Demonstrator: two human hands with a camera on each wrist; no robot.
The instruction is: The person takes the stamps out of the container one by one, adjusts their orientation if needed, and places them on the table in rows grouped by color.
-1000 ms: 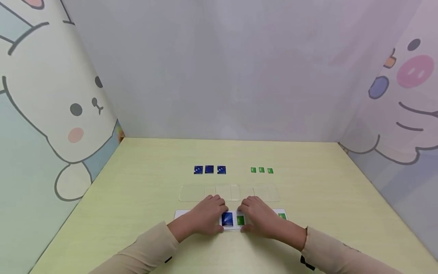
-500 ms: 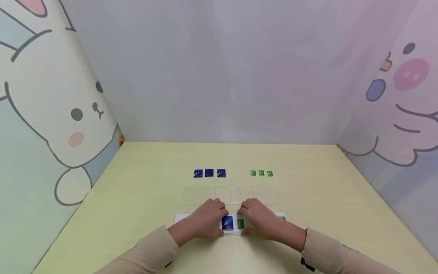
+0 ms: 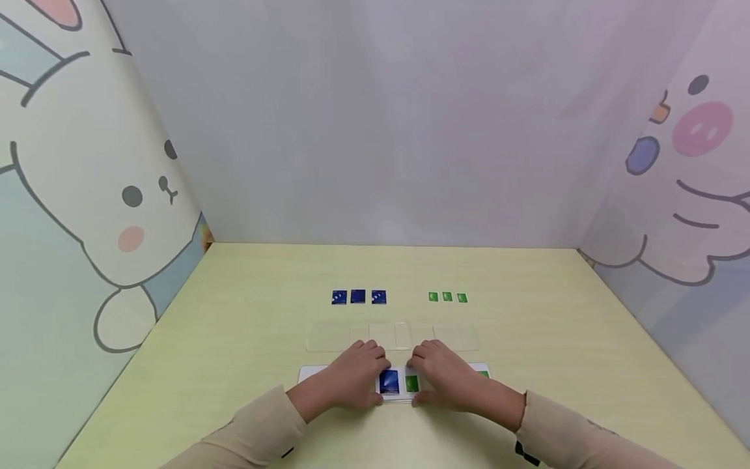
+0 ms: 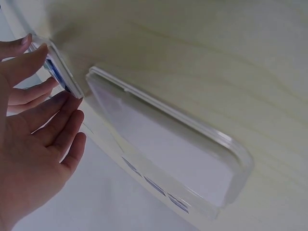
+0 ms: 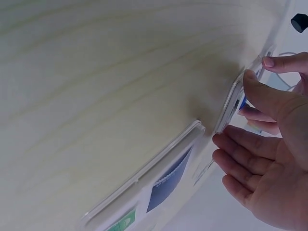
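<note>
A small clear-plastic case with a white backing (image 3: 402, 384) sits between my two hands near the table's front. In it show a dark blue square (image 3: 389, 382) and a smaller green square (image 3: 412, 383). My left hand (image 3: 354, 372) pinches the case's left side between thumb and fingers. On the opposite side my right hand (image 3: 448, 376) pinches it the same way. Flat on the table, a like case (image 4: 163, 139) lies beneath my left wrist. Another (image 5: 139, 197), showing a blue square and a green one, lies beneath my right wrist.
Just beyond my hands, a row of transparent plastic covers (image 3: 329, 337) lies on the table (image 3: 263, 280). Farther back are three blue squares (image 3: 358, 297) at left and three small green ones (image 3: 448, 297) at right. Printed fabric walls (image 3: 398, 117) surround the table.
The head view has tilted slightly, so the table appears a little lower. Both hands keep their grip on the small case in the same place.
</note>
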